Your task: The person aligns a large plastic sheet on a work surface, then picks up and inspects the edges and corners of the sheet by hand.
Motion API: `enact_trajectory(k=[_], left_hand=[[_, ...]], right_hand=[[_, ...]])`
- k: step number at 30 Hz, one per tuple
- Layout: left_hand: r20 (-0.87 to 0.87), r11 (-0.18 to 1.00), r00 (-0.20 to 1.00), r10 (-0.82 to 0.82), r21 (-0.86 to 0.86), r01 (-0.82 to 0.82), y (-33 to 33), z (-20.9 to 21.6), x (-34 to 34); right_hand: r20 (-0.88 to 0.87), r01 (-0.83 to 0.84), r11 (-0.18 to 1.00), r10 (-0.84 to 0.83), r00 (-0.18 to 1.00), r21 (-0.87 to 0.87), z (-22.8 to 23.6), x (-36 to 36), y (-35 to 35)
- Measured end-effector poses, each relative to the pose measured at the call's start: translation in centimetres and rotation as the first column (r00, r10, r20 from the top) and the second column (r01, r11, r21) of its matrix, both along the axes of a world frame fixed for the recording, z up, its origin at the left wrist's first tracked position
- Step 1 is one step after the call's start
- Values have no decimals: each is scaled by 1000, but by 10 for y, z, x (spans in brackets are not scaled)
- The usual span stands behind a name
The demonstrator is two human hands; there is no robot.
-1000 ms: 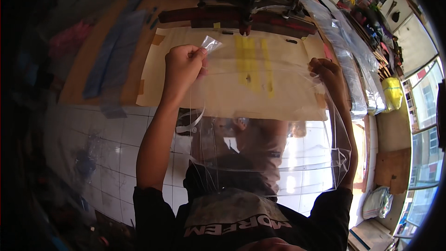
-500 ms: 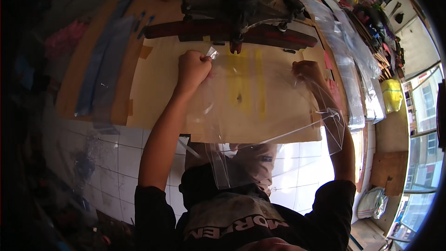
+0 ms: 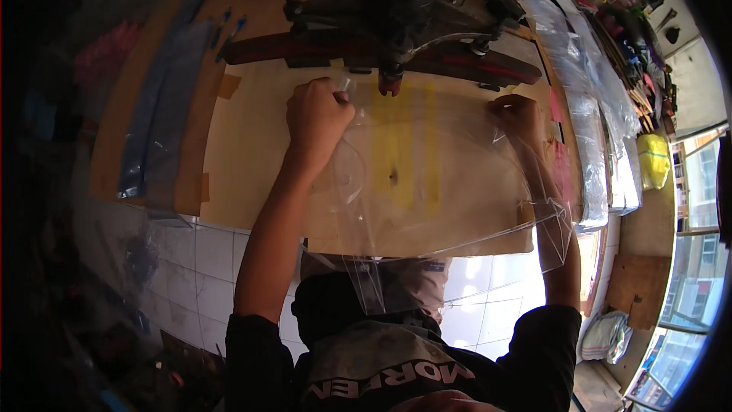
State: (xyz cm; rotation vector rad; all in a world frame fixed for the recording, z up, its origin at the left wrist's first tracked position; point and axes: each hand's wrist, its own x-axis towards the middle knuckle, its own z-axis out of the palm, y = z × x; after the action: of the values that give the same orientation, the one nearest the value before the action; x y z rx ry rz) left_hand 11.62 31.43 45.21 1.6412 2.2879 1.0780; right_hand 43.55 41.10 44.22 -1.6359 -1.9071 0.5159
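Front and centre, clear plastic film (image 3: 358, 229) hangs slack, likely light, limp and slippery, best held by its top corners, left hand (image 3: 319, 118) pinched closed on one, right hand (image 3: 518, 118) apparently pinched closed on the other, over the tan sheet's (image 3: 252, 145) near edge.
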Motion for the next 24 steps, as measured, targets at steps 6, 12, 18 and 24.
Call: enact_trajectory(k=[6, 12, 18, 24], left_hand=[[-17, 1000, 1000, -3, 13, 3, -7, 5, 1], [-33, 999, 999, -42, 4, 42, -4, -2, 2], [-16, 998, 999, -33, -62, 32, -2, 3, 4], [-36, 993, 995, -95, -71, 93, -4, 3, -8]], right_hand=[[9, 84, 995, -85, 996, 59, 11, -13, -11], [53, 36, 998, -39, 998, 46, 9, -6, -8], [-81, -116, 993, 118, 990, 22, -9, 22, 4], [56, -8, 1000, 7, 998, 23, 8, 0, -12]])
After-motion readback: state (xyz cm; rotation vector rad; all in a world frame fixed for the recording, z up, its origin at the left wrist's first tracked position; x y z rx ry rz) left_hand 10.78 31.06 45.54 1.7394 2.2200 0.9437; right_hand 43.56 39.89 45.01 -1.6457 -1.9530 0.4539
